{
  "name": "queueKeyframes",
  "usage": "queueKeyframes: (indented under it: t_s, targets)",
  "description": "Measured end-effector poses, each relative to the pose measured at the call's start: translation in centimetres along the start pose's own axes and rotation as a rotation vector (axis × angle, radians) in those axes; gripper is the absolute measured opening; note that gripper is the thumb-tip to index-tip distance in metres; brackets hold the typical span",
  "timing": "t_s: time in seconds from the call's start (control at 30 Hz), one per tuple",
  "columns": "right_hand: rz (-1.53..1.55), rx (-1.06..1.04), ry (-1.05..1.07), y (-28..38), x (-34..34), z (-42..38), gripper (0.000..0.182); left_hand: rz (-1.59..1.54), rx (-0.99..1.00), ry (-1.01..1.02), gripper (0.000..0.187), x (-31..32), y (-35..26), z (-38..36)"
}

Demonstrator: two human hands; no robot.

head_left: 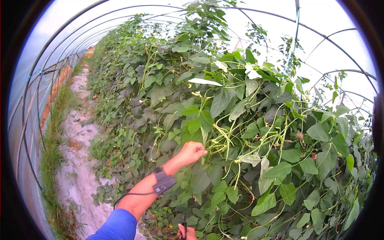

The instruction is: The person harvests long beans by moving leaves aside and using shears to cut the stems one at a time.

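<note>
My left hand (192, 152) reaches up from the lower left, its fingers closed in a pinch. The fingertips are at a cluster of thin pale-green stems or pods (220, 145) on a leafy bean vine (222, 102). Whatever is between them is too small to make out. A dark box-shaped device (164, 182) with a cable is strapped to this wrist, above a blue sleeve (117, 226). Low at the bottom edge, my right hand (190, 233) shows only partly, its fingers curled around or behind a thin black item (185, 229) that I cannot identify.
The dense vines form a tall wall across the middle and right. A pale ground path (80, 160) runs along the left, bordered by a grass strip (54, 160). Curved tunnel hoops (27, 88) with plastic sheeting arch over everything. A blue cord (294, 38) hangs at upper right.
</note>
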State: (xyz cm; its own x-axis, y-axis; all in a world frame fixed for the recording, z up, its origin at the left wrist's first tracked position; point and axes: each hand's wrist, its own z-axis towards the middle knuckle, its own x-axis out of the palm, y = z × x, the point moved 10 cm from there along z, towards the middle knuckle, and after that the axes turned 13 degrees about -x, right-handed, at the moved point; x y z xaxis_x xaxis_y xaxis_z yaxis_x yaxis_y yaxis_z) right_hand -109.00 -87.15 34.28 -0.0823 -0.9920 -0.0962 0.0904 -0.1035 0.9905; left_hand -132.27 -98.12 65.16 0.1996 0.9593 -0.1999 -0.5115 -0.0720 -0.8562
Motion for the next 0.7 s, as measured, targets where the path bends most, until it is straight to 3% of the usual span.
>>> queueKeyframes:
  t_s: [0.1, 0.37, 0.4, 0.7]
  targets:
    - [-0.022, 0.032, -0.034, -2.9, -0.5, 0.2, 0.044, 0.121, -0.028, -0.078, 0.023, -1.6, 0.5, -4.1]
    - [0.019, 0.092, 0.112, -1.4, 1.3, 3.5, 0.043, 0.186, 0.039, -0.209, 0.013, -0.7, 4.8, -10.4]
    - [-0.021, 0.031, 0.123, 0.0, 1.2, 4.2, 0.043, 0.159, -0.049, -0.191, 0.013, -0.3, 6.1, -11.2]
    - [-0.259, -0.351, 0.029, 13.8, -1.6, 10.6, 0.043, 0.089, -0.143, -0.141, 0.014, 2.2, 5.9, -15.0]
